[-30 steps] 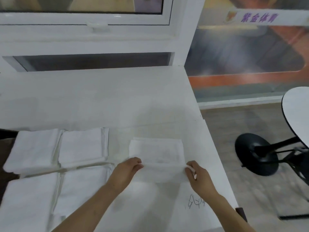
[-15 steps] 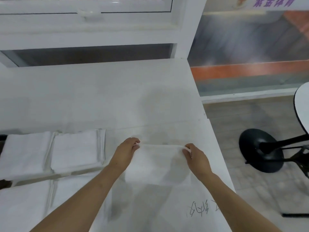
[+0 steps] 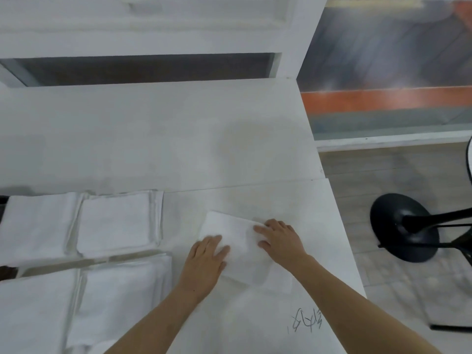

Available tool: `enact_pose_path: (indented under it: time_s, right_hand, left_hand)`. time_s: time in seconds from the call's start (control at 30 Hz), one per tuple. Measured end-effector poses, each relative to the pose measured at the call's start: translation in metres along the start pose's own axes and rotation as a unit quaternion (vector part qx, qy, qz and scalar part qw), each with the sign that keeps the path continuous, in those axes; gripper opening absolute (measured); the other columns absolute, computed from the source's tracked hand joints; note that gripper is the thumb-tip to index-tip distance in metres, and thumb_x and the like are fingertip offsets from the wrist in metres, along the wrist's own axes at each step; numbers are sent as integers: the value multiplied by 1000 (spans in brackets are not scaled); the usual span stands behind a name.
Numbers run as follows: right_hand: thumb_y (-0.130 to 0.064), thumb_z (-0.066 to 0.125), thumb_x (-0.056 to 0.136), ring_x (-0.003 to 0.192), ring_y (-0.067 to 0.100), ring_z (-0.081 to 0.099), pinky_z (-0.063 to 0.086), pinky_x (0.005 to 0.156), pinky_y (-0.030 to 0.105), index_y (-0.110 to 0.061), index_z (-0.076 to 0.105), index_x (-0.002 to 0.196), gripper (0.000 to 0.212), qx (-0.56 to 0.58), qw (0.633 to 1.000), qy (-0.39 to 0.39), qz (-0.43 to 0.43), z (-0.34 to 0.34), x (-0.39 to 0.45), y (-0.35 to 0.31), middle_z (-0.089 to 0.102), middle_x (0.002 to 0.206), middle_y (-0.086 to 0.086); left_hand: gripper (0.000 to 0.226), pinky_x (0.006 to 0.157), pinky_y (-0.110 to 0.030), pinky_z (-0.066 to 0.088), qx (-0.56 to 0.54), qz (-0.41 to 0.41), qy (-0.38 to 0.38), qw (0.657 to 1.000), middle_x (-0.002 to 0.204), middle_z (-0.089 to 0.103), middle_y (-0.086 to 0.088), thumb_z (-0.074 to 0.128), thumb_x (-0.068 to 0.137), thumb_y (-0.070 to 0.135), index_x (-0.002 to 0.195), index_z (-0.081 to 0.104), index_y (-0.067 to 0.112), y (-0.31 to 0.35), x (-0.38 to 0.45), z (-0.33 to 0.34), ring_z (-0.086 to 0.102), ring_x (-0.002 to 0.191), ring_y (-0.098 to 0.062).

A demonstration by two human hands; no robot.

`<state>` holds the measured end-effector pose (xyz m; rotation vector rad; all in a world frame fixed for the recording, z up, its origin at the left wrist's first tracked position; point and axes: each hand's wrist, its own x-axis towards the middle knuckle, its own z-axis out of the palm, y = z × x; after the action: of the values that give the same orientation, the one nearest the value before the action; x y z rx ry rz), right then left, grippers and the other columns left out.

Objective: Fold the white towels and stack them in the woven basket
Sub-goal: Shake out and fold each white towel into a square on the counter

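Both palms lie flat, fingers straight: my left hand (image 3: 205, 261) and right hand (image 3: 279, 240) press the folded towel (image 3: 237, 241) onto the surface (image 3: 255, 159), setting its crease.

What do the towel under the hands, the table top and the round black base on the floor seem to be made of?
Towel: soft white cloth, probably cotton terry; matte, and it folds flat under the left hand and right hand.
Table top: hard, smooth white board, perhaps laminate; a straight seam and pen scribbles show on it.
Black base: probably painted metal; rigid disc with a dull sheen.
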<state>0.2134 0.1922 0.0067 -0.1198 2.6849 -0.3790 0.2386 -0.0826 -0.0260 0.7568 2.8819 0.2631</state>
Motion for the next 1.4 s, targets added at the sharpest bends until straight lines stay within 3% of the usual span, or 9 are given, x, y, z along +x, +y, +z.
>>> enact_pose_path:
  time_s: [0.13,0.27,0.43,0.57,0.73,0.9,1.0,1.3,1.4]
  right_hand:
    - [-46,55,99,109,26,62,48,95,35,-32,60,137,41,25,996,-13,90,4,-23,-4,58,123,2]
    - [-49,55,99,99,25,66,50,84,34,-27,64,125,35,67,989,-22,129,11,-43,-11,59,115,0]
    - [-50,57,98,95,23,65,45,75,31,-27,63,118,31,90,985,-24,144,16,-53,-14,57,108,-3]
    - [-49,66,92,95,19,62,53,81,34,-31,62,114,29,149,974,-24,167,15,-48,-8,54,106,-6]
    - [-43,78,88,116,11,57,48,99,29,-28,56,133,52,434,881,59,181,1,-39,-12,58,125,-7]
    - [-54,74,90,121,16,65,51,104,37,-27,44,148,70,661,740,8,127,-34,-37,-24,65,135,-2]
    - [-41,65,100,122,28,67,51,106,46,-13,58,140,50,721,688,-21,81,-53,-37,-30,70,132,9]
    - [-9,73,91,94,26,68,53,92,41,4,66,107,21,656,743,113,76,-105,-41,-37,72,99,15]
    - [-5,72,91,96,15,71,55,89,28,-7,68,106,16,602,783,149,47,-121,-55,-40,76,103,8]
  left_hand:
    - [45,95,-48,52,-49,-150,7,987,148,49,-14,77,85,32,128,64,26,14,5,-16,52,126,-36]
    - [63,94,-49,53,-176,-271,16,946,142,35,-17,73,91,27,145,43,19,29,8,-24,46,122,-36]
    - [75,91,-42,52,-455,-434,23,777,113,62,-8,70,94,18,153,24,10,46,26,-32,61,97,-26]
    - [33,80,-35,56,-595,-474,-12,649,114,72,-7,70,92,13,123,60,8,47,35,-37,69,94,-21]
    - [25,92,-42,58,-644,-337,-25,687,117,73,-3,66,97,22,120,61,17,60,28,-73,71,103,-18]
    - [32,102,-48,53,-698,-220,-46,680,125,71,1,64,100,25,130,55,19,69,17,-122,67,116,-21]
    - [34,103,-45,50,-712,-176,-46,678,132,68,0,57,104,27,137,55,20,64,18,-148,64,123,-22]
    - [18,82,-22,52,-588,-162,80,788,103,76,13,54,105,29,115,69,25,38,34,-189,71,100,-13]
    - [27,86,-13,48,-508,-112,118,846,112,72,21,56,104,26,130,60,26,31,28,-189,67,102,1]
